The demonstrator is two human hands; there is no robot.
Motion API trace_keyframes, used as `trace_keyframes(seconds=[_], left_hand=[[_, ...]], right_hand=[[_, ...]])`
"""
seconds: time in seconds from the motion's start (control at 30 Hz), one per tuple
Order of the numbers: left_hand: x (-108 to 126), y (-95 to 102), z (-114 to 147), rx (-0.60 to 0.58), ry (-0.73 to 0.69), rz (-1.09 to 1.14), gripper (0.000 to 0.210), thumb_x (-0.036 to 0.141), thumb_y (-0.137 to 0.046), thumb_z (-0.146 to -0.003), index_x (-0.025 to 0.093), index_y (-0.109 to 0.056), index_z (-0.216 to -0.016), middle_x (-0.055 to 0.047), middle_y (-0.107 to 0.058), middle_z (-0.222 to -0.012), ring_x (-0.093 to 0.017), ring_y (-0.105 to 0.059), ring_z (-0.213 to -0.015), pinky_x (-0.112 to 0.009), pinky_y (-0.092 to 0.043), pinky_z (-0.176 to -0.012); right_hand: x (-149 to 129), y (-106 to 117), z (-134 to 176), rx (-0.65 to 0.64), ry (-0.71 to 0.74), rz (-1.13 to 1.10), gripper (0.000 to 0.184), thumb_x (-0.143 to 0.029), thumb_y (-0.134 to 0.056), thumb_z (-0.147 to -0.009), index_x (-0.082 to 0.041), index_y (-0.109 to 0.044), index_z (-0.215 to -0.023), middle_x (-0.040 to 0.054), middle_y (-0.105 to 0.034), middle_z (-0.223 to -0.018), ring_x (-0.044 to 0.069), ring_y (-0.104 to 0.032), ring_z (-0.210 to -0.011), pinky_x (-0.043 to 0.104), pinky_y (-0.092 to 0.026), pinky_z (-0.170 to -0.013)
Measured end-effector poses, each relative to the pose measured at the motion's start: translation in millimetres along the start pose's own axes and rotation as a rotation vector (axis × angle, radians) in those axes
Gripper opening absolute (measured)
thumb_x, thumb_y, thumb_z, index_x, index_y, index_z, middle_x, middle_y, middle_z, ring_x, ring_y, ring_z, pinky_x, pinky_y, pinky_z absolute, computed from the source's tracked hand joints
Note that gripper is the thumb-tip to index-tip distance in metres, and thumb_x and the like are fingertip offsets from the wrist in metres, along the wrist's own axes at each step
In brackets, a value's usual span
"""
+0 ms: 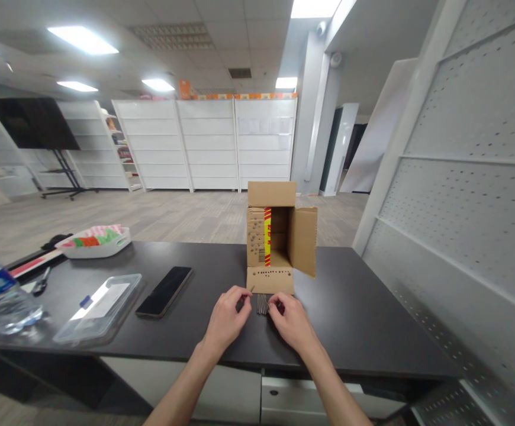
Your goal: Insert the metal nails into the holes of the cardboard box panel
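My left hand is closed in a pinch, with a thin metal rod sticking up at its fingertips. The rod is too small to tell if it is a screw, nail or drill bit. Several similar metal rods lie side by side on the table between my hands. At the right end of that row, my right hand has its fingertips closed together; what they hold, if anything, is hidden. Just beyond stands an open cardboard box with yellow-red tape. Its front flap lies toward me, marked by a row of small dark holes.
On the dark table, a black phone and a clear plastic case lie left of my hands. Farther left are a water bottle and a white basket with colourful cloth. A perforated panel rises on the right.
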State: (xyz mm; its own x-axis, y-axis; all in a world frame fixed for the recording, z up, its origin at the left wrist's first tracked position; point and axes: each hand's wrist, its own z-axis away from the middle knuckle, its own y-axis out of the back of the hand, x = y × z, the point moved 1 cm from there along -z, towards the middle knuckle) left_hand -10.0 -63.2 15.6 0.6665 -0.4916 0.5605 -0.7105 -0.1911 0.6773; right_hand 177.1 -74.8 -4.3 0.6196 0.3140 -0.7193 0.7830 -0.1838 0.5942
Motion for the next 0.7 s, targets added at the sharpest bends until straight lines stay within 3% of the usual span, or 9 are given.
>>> trace_keyframes(seconds=[0.37, 0.7], left_hand=[[0.1, -9.2, -37.4, 0.064, -0.001, 0.116, 0.015, 0.017, -0.051, -0.087, 0.020, -0.064, -0.092, -0.002, -0.068, -0.089, -0.016, -0.065, -0.084, -0.029, -0.050, -0.081], [-11.8, -37.6, -44.6, 0.271, 0.040, 0.306, 0.013, 0.022, -0.054, -0.086, 0.018, -0.067, -0.088, -0.004, -0.071, -0.087, -0.015, -0.066, -0.081, -0.028, -0.052, -0.077]], right_hand=[[4.9, -2.7, -1.0, -0.007, -0.014, -0.019, 0.017, -0.021, -0.047, -0.087, -0.021, -0.063, -0.081, 0.0027, -0.070, -0.082, 0.018, -0.062, -0.075, 0.026, -0.042, -0.067], [4.2, -3.3, -2.2, -0.015, -0.033, -0.040, 0.018, -0.023, -0.046, -0.087, -0.021, -0.062, -0.079, 0.0026, -0.067, -0.078, 0.018, -0.060, -0.072, 0.026, -0.041, -0.067]])
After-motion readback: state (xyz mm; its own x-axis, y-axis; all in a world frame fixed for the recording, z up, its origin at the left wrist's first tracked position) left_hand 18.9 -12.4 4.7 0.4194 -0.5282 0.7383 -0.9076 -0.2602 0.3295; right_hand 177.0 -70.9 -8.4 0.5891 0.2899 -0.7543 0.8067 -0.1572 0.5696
